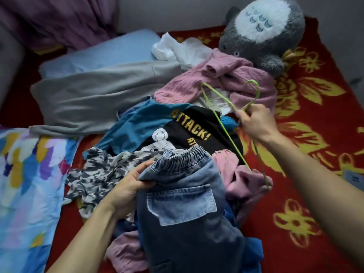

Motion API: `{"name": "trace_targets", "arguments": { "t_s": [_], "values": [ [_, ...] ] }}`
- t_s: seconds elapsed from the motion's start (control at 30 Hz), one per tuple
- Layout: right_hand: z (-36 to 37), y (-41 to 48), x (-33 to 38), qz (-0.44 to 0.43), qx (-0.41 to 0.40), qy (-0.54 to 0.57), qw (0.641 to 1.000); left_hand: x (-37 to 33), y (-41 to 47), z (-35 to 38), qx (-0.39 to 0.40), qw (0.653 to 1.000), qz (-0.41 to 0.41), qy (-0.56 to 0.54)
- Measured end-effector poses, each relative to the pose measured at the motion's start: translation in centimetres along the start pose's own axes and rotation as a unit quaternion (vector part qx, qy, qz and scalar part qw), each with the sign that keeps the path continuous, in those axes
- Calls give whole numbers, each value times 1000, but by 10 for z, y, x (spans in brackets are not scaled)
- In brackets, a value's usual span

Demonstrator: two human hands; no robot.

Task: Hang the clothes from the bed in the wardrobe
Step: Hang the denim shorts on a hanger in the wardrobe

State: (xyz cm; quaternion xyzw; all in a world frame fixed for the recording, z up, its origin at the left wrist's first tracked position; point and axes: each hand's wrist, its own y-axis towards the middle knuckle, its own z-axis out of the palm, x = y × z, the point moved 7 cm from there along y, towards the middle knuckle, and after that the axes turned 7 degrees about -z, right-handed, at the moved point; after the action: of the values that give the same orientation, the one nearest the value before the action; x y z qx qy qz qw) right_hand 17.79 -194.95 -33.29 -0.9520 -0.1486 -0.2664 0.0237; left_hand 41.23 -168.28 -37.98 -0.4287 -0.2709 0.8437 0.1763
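- Fingers [146,183] of the left hand [128,191] are clamped on the left edge of the elastic waistband of the denim trousers [189,205], thumb on top, the other fingers tucked under the fabric.
- Fingers [243,118] of the right hand [256,123] are pinched together around the neck of a green wire hanger [226,125], whose hook is raised over the pink knitted garment [226,79].
- The denim trousers are held over the near end of the clothes pile, back pocket facing up, just below the hanger's lower corner.
- A black printed shirt [193,131], a teal garment [136,125], a camouflage piece [98,174] and grey trousers [94,99] are spread beyond the fingers.
- All of this is carried by the bed, covered in a red flowered blanket [315,154]; a grey plush toy [262,32] is propped at the far end.
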Motion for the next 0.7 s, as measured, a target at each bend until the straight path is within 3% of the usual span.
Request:
{"name": "trace_targets", "arguments": {
  "t_s": [0.13, 0.2, 0.3, 0.37, 0.47, 0.6, 0.63, 0.7],
  "values": [
    [-46, 5, 27, -48, -165, 134, 976, -3, -4, 0, 7, 1000, 13, 7],
    [-50, -7, 51, -75, -211, 189, 956, -2, 2, -1, -5, 1000, 15, 17],
    [-70, -10, 73, -49, -267, 314, 910, -2, 8, -1, -20, 999, 16, 21],
    [-97, -5, 81, -70, -306, 311, 897, -2, 9, -1, -23, 999, 18, 26],
    [-93, -1, 95, -107, -226, 282, 926, 2, 10, -2, -14, 1000, 7, 6],
    [23, -53, 89, -104, 41, 238, 965, 6, 15, 1, 2, 1000, -3, -4],
    [50, -79, 85, -105, 97, 231, 962, 7, 19, -3, -24, 1000, -2, -3],
    [82, -132, 85, -138, 136, 254, 948, 9, 25, -19, -118, 993, 5, 14]
  ]
}}
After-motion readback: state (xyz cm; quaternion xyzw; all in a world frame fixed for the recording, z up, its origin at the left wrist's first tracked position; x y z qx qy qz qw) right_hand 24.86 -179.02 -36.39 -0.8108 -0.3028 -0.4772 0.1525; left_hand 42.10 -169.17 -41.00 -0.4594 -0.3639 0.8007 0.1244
